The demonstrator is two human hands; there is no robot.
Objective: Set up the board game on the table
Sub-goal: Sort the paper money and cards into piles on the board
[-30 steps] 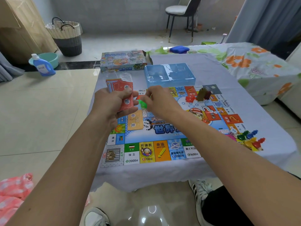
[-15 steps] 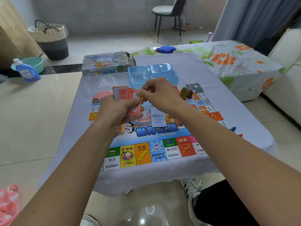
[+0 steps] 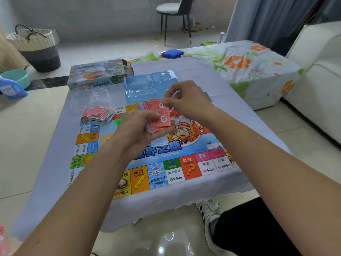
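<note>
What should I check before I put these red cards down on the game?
1. Left hand grips the red cards: ok.
2. Right hand pinches the top card: ok.
3. Board lies flat on the table: ok.
4. Other card pile sits at the board's far left corner, a bit messy: not ok.
5. Card faces: cannot tell, only backs show.

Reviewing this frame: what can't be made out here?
- Head view: the card faces in the red deck are turned away; the left hand covers its lower part.
- What the right hand pinches: hidden by its fingers.
- The board centre: covered by both hands.
- The blue tray contents: blurred by glare.
</note>
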